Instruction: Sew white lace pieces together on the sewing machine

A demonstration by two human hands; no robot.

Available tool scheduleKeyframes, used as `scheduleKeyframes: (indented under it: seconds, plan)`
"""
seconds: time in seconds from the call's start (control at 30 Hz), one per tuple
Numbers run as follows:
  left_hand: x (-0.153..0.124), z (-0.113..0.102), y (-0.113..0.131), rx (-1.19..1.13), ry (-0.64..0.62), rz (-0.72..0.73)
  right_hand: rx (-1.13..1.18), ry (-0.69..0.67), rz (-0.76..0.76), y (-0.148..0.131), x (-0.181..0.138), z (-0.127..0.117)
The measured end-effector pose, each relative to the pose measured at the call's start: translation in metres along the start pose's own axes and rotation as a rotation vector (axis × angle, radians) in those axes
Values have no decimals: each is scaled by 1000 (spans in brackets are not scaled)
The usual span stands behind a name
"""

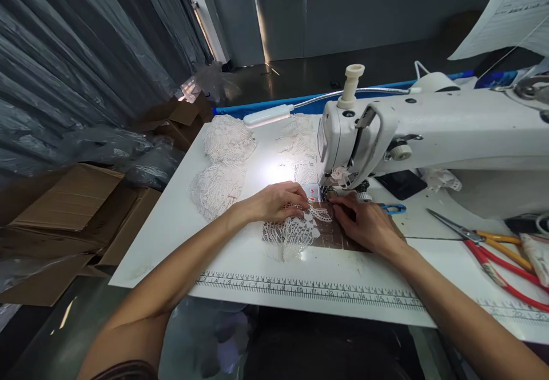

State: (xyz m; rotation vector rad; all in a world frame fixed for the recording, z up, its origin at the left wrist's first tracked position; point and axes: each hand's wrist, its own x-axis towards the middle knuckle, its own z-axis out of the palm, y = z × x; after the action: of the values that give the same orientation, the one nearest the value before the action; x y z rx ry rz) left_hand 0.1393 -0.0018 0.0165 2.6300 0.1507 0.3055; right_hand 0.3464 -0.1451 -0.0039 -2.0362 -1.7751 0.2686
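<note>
A white sewing machine (pixel 429 134) stands on a white table (pixel 180 237). A piece of white lace (pixel 291 234) lies under its needle area, partly over a brown mat (pixel 337 237). My left hand (pixel 278 202) rests flat on the lace, fingers stretched toward the presser foot. My right hand (pixel 364 223) lies on the lace's right side just in front of the needle, fingers together and pressing the lace down. A small pale fabric flower (pixel 338 175) sits at the needle head.
Stacks of white lace pieces (pixel 223 163) lie at the table's far left under a gooseneck lamp (pixel 268 116). Scissors with orange handles (pixel 480 234), red-handled pliers (pixel 506 274) and a blue snipper (pixel 392 208) lie to the right. Cardboard boxes (pixel 72 220) stand left of the table.
</note>
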Motion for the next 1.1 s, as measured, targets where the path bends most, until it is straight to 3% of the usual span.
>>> scheduleKeyframes:
  seconds: [0.2, 0.33, 0.5, 0.63, 0.8, 0.93, 1.1]
  plan:
    - [6, 12, -11, -89, 52, -42, 59, 19, -47, 2, -1, 1]
    - [6, 5, 5, -30, 24, -23, 256, -4, -183, -4, -3, 3]
    - [5, -6, 28, 29, -5, -39, 391, -148, -315, -26, 0, -3]
    - [1, -14, 34, -129, 69, -134, 594, -240, -251, -37, 3, -4]
    - [-7, -22, 31, -407, 24, -390, 765, -357, -134, -34, 3, 1]
    - [-10, -24, 27, -574, -1, -416, 884, -441, -87, -33, 1, 4]
    - [8, -34, 25, -383, -110, -389, 1191, -545, 96, -41, -5, 11]
